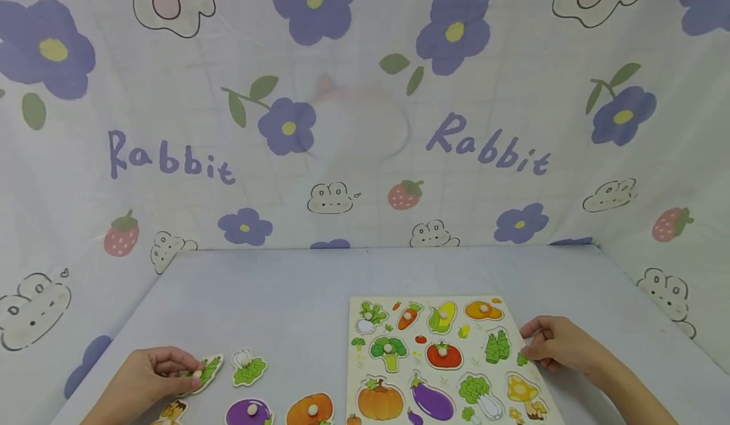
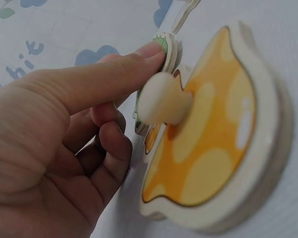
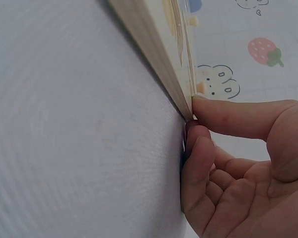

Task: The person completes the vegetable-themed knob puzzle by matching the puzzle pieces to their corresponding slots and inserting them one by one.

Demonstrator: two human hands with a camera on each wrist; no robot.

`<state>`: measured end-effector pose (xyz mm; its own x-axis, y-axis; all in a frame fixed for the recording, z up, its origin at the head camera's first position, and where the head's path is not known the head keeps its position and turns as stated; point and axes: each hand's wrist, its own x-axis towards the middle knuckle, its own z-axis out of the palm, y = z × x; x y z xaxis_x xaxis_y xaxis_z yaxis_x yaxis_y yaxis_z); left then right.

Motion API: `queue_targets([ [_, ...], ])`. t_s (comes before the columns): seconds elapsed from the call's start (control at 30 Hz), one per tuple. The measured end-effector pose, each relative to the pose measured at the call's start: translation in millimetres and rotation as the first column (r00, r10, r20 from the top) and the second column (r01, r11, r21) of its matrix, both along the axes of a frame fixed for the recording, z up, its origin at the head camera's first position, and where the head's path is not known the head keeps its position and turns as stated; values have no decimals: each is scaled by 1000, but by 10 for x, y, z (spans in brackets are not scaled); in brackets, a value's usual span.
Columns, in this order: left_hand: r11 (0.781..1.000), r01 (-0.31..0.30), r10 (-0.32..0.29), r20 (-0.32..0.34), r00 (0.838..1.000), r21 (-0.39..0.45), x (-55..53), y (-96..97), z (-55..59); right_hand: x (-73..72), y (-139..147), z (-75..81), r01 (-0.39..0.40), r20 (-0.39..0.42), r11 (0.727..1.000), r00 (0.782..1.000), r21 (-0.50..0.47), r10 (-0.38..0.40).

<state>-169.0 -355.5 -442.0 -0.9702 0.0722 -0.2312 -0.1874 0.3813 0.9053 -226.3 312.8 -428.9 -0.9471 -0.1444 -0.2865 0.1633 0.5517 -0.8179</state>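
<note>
My left hand (image 1: 149, 374) pinches a green asparagus puzzle piece (image 1: 212, 369) by its small knob, at the left of the table. That piece is mostly hidden behind the thumb in the left wrist view. Just below this hand lies a mushroom piece (image 2: 208, 129) with a round wooden knob. To the right, the wooden vegetable puzzle board (image 1: 419, 356) lies flat. My right hand (image 1: 564, 346) grips the board's right edge, thumb on top and curled fingers against its side. Knobbed pieces sit in several recesses; the asparagus recess (image 1: 497, 346) shows a printed picture without a knob.
A bok choy piece (image 1: 248, 369), an eggplant piece (image 1: 249, 413) and a pumpkin piece (image 1: 310, 409) lie loose between the left hand and the board. Behind the pale table (image 1: 285, 279) hangs a printed cloth (image 1: 365, 216), which also closes in both sides.
</note>
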Motion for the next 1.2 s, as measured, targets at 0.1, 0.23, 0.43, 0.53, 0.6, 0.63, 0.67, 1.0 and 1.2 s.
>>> queue_targets([
  [0.1,1000,-14,14,8,1000,-13,1,-1,2,-4,-1,2,0,-2,1000,1000,1,0],
  [0.23,998,-41,41,6,999,-40,-1,12,5,-9,-1,3,-2,-8,1000,1000,11,2],
  [0.43,992,-103,103,-5,995,-75,-9,73,42,-13,-12,5,9,-3,1000,1000,23,-9],
  [0.53,986,-132,131,-22,991,-99,-12,121,63,-9,-15,6,12,-4,999,1000,31,-12],
  [0.6,983,-145,142,-34,989,-110,-15,152,75,-8,-13,3,16,-4,999,1000,32,-16],
  [0.63,982,-154,151,-33,988,-112,-18,168,83,-5,-12,4,14,-6,999,1000,32,-14],
  [0.67,981,-159,155,-35,987,-115,-20,178,88,-5,-11,2,16,-6,999,1000,32,-16],
  [1.0,991,-116,113,-55,992,-67,-6,264,130,-1,-21,12,16,-9,999,1000,32,-15],
  [1.2,992,-109,105,-67,992,-60,-11,344,136,-2,-22,13,18,-6,999,1000,30,-18],
])
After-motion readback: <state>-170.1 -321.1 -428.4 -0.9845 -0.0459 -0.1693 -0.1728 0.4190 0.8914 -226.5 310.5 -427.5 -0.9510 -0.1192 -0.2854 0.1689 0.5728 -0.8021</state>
